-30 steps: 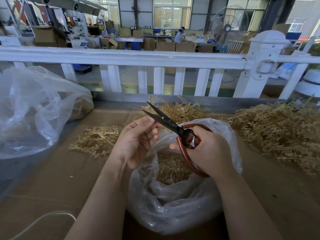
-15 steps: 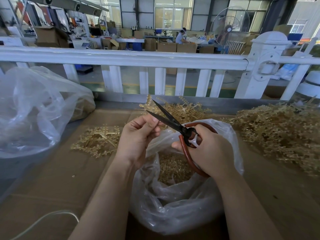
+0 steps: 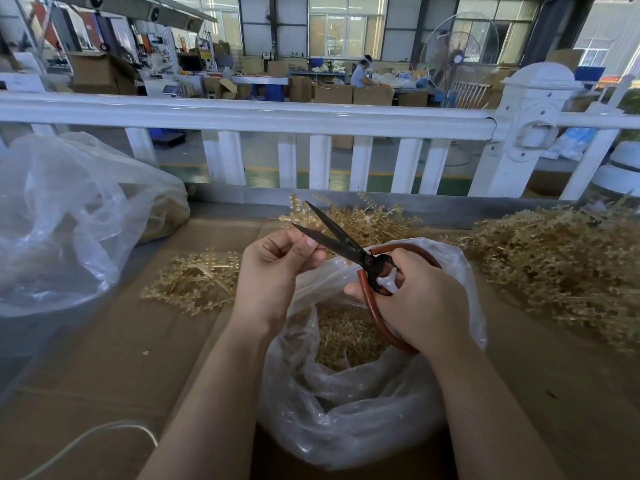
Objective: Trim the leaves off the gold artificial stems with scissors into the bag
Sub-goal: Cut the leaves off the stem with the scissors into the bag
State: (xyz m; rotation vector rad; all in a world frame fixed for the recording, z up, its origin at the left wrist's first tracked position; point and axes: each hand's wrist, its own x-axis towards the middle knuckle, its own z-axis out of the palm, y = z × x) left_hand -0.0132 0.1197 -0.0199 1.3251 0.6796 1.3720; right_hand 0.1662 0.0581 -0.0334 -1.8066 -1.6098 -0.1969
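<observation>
My right hand [image 3: 420, 301] grips the red-brown handles of black scissors [image 3: 341, 241], whose blades stand open and point up to the left. My left hand [image 3: 273, 271] pinches its fingertips together right at the lower blade; the small gold stem between them is almost hidden by the fingers. Both hands hover over a clear plastic bag [image 3: 346, 414] standing open on the table, with cut gold leaves [image 3: 346, 337] heaped inside it.
Gold stems lie in a big pile [image 3: 561, 271] at the right, a smaller one [image 3: 367, 220] behind the scissors, and a flat bunch [image 3: 197, 282] at the left. A large clear bag [image 3: 62, 220] fills the left side. A white fence [image 3: 311, 114] borders the cardboard-covered table [image 3: 121, 358]; a white cable [image 3: 86, 441] lies at the front left.
The scissor blades have opened wider. My left hand has shifted slightly up and right, closer to the lower blade. The right hand stays in place on the handles.
</observation>
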